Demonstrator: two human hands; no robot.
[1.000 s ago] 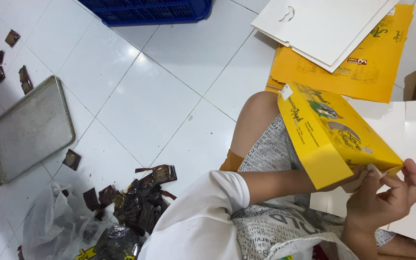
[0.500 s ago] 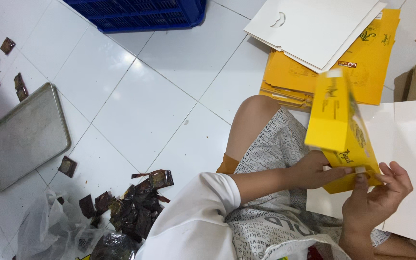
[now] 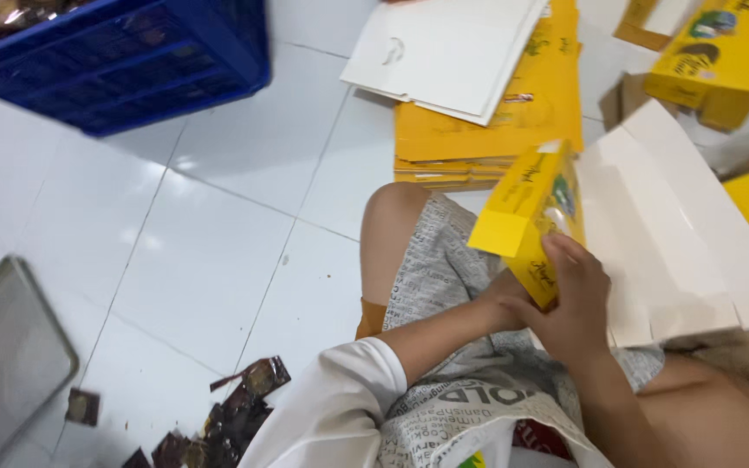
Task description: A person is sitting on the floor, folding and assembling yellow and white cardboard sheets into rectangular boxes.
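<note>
White tiled floor (image 3: 210, 260); metal tray (image 3: 6, 355) far left, blue crate (image 3: 132, 61) top left, dark wrappers (image 3: 236, 416) scattered near it. Flat yellow cartons (image 3: 487, 130) stacked within reach. Left hand (image 3: 504, 299) props the yellow box (image 3: 522, 217) from below over the lap; right hand (image 3: 574, 299) clasps its lower edge, steadying it upright.

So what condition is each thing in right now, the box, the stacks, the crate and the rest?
Yellow box: folded up, held tilted in both hands.
Right hand: gripping the box.
Left hand: under the box, mostly hidden.
Yellow cartons: flat, stacked.
Blue crate: upright, holding packets.
Metal tray: lying flat.
Dark packets: loosely piled.
</note>
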